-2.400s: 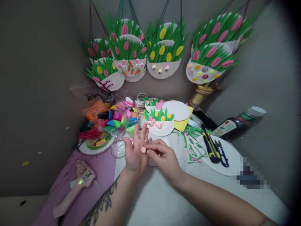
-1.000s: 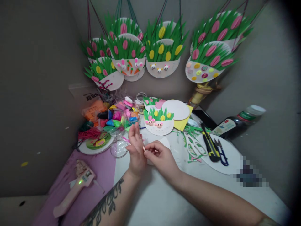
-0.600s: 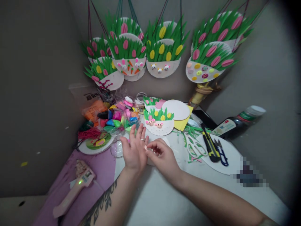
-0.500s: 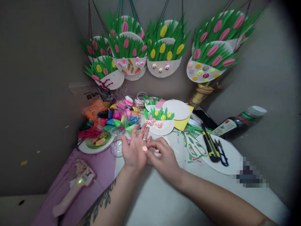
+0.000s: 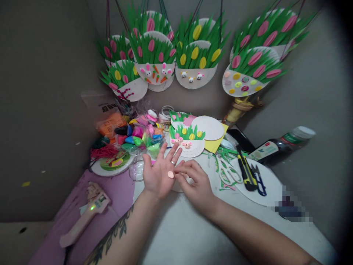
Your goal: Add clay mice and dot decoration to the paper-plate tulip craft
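My left hand [image 5: 159, 175] is palm up with its fingers spread, a ring on one of them. A small, flat, pale pink disc [image 5: 171, 175], which looks like modelling clay, lies on the palm. Close against its right edge are the bent fingertips of my right hand [image 5: 196, 184], thumb and forefinger nearly together. Whether anything is between them is hidden. Behind my hands stands a paper-plate basket [image 5: 190, 149] with green paper grass, yellow and pink tulips and two pinkish animal faces. Part of a pale round thing [image 5: 180, 188] shows beneath my hands.
Bags of coloured clay [image 5: 138, 132] are piled at the back left. A pink glue gun [image 5: 82, 221] with a green light lies on purple paper [image 5: 121, 195]. White scissors [image 5: 227, 171], a yellow-black cutter [image 5: 246, 173] and thread snips [image 5: 259, 180] are on the right, near a dark bottle [image 5: 275, 147].
My right fingertips have shifted slightly right, and more of the pink disc shows on my left palm. My left fingers are spread wider. The whole view has shifted a little.
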### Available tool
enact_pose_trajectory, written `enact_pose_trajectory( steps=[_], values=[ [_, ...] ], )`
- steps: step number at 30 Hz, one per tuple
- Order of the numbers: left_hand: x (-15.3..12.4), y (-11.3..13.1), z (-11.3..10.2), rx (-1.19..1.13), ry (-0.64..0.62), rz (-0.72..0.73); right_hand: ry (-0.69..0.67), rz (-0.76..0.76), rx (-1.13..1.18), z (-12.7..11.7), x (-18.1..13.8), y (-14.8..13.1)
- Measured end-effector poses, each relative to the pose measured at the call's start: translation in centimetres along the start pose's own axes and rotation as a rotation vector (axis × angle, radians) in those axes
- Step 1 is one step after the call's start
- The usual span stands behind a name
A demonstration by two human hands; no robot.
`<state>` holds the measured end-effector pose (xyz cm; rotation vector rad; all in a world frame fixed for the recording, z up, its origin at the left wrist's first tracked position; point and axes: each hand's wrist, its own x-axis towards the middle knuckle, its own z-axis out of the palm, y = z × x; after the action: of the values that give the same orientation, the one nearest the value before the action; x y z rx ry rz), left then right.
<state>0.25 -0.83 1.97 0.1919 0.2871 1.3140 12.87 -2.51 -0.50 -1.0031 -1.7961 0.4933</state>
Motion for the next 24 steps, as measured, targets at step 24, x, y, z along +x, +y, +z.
enact_pose_trajectory(
  steps=[24],
  values=[
    [0.1, 0.2, -0.2, -0.007, -0.007, -0.071, -0.122, -0.187, -0.046, -0.8, 0.4, 0.4]
  ],
)
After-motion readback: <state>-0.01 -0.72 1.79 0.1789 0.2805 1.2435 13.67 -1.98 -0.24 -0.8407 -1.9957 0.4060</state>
